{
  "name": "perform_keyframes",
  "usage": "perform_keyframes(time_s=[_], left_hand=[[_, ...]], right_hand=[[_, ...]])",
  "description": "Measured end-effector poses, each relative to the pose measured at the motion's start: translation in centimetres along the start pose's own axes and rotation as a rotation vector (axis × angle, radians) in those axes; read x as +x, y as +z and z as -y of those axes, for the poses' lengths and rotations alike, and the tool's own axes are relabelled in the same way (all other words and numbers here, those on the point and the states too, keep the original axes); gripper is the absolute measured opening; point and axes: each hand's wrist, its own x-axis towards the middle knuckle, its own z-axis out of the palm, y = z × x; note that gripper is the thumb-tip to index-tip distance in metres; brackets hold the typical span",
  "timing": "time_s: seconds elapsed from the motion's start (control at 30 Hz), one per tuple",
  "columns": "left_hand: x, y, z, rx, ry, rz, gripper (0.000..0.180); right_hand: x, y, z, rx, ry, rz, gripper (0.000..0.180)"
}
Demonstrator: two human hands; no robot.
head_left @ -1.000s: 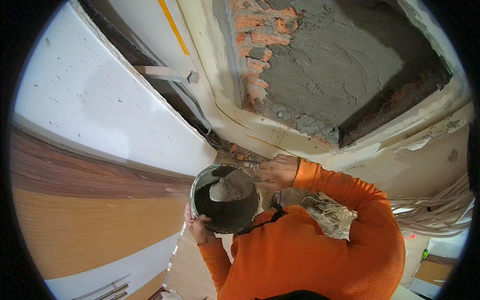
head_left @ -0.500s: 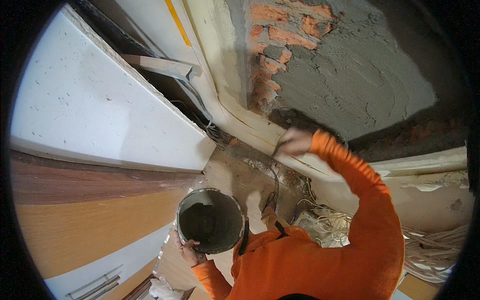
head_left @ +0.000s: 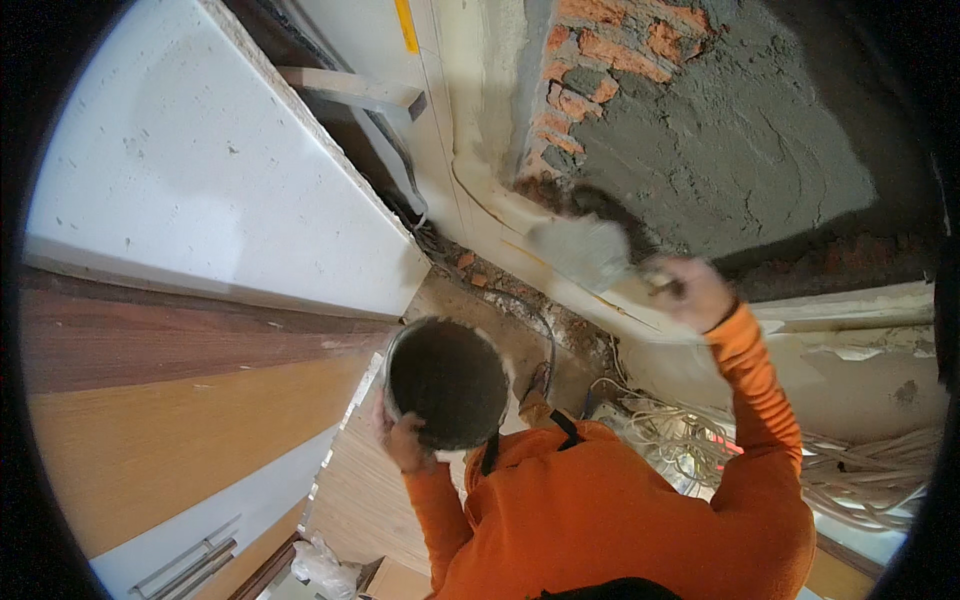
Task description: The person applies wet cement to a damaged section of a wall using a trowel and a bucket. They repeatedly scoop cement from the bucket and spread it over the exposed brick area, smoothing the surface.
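My left hand (head_left: pixel 408 440) grips the near left rim of a round bucket (head_left: pixel 448 385), which is dark inside and held at waist height. The bucket's contents are too dark to make out clearly. My right hand (head_left: pixel 695 292) is closed around the handle of a trowel (head_left: pixel 585 250), whose broad grey blade points left and is smeared by motion. Blade and hand are in front of the lower edge of a wall patch of wet grey mortar (head_left: pixel 735 150). Bare orange brick (head_left: pixel 600 60) shows along the patch's upper left side.
A white speckled countertop (head_left: pixel 170 170) over wooden cabinet fronts (head_left: pixel 200 400) stands on the left. Coiled pale cables (head_left: pixel 680 440) lie at the right by the wall. Rubble and a dark cable (head_left: pixel 530 310) run along the wall's foot. A plastic bag (head_left: pixel 325 568) sits at lower left.
My right hand has moved to the right, and the trowel's blade now shows broadly. The bucket has shifted slightly right and up in view, with my left hand still on it.
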Motion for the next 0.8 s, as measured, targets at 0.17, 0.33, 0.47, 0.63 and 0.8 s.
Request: perform_keyframes(time_s=[0.17,0.33,0.47,0.63,0.8], left_hand=[[0.0,5.2,0.3,0.009,0.113,0.179,0.063],[-1.5,7.8,0.4,0.044,0.106,0.428,0.057],[0.1,6.1,-1.5,0.084,0.029,0.545,0.058],[1.6,2.8,-3.3,0.047,-0.031,0.545,0.059],[4.0,-1.0,-5.2,-0.026,-0.024,0.482,0.064]], right_hand=[[0.6,16.3,2.1,-0.663,-0.332,0.061,0.029],[-1.0,20.9,7.2,-0.679,-0.058,0.373,0.029],[-2.6,23.0,9.5,-0.229,0.130,0.564,0.033],[-3.3,28.6,7.4,0.198,0.028,0.122,0.034],[-3.8,25.8,11.5,0.481,0.162,0.157,0.038]])
